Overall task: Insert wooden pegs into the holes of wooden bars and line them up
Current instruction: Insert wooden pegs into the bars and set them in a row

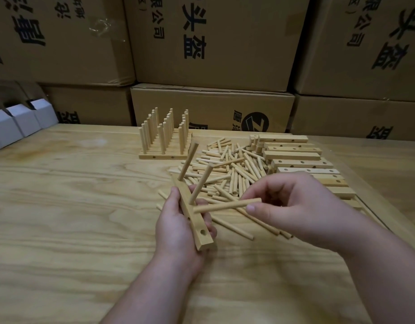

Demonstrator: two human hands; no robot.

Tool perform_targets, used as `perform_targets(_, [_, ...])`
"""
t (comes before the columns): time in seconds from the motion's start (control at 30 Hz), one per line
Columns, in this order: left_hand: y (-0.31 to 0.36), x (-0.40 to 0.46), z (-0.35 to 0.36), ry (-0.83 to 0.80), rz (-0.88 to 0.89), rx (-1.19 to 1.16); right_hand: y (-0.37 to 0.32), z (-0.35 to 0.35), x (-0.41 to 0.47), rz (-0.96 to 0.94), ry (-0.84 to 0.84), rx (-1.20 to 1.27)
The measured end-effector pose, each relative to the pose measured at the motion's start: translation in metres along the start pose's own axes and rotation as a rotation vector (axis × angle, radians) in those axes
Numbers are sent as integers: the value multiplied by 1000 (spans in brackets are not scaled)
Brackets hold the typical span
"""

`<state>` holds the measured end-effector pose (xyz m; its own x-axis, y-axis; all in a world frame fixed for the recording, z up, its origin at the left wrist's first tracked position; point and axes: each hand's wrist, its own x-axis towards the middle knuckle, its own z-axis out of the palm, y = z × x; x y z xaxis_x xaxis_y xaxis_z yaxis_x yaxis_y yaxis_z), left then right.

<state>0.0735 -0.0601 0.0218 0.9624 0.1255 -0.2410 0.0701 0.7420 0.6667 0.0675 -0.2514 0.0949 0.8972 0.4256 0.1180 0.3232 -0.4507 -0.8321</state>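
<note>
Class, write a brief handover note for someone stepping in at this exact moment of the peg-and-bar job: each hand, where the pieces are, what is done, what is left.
Left hand grips the wooden bar, two pegs already standing in it.
Right hand pinches a third peg, its tip at the bar's face, not clearly seated.
Done: finished bars with pegs lined up at the back of the table.
Left: seat this peg, add the bar to the row, then work through the loose pegs and the empty bars on the right.
</note>
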Motion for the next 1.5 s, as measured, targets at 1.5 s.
perform_targets(1.5, [-6, -6, 1, 36, 97, 128, -14, 2, -9, 44, -101, -370])
